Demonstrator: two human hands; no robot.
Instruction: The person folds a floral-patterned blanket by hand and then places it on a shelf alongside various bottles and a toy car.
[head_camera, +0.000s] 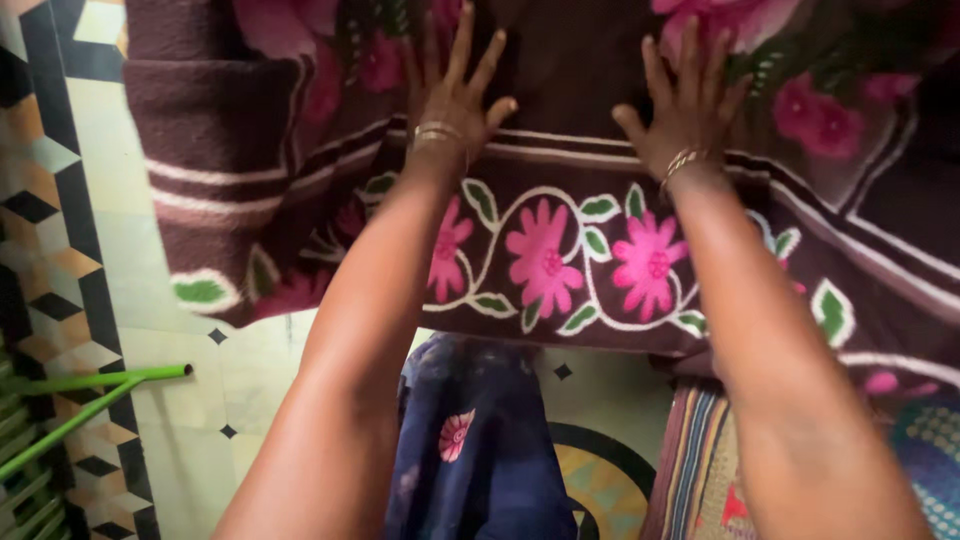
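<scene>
A thick maroon blanket (560, 250) with pink flowers, green leaves and white stripes lies spread and partly folded on the floor ahead of me. My left hand (455, 90) presses flat on it, fingers spread, with bangles at the wrist. My right hand (685, 100) lies flat on the blanket too, fingers apart, about a forearm's width to the right. Neither hand grips the cloth. A folded layer of the blanket (215, 120) bunches at the left.
Patterned floor tiles (60, 200) run along the left. A green metal frame (90, 385) juts in at the lower left. My dark blue garment (470, 450) hangs below, and a striped colourful mat (700, 470) lies at the lower right.
</scene>
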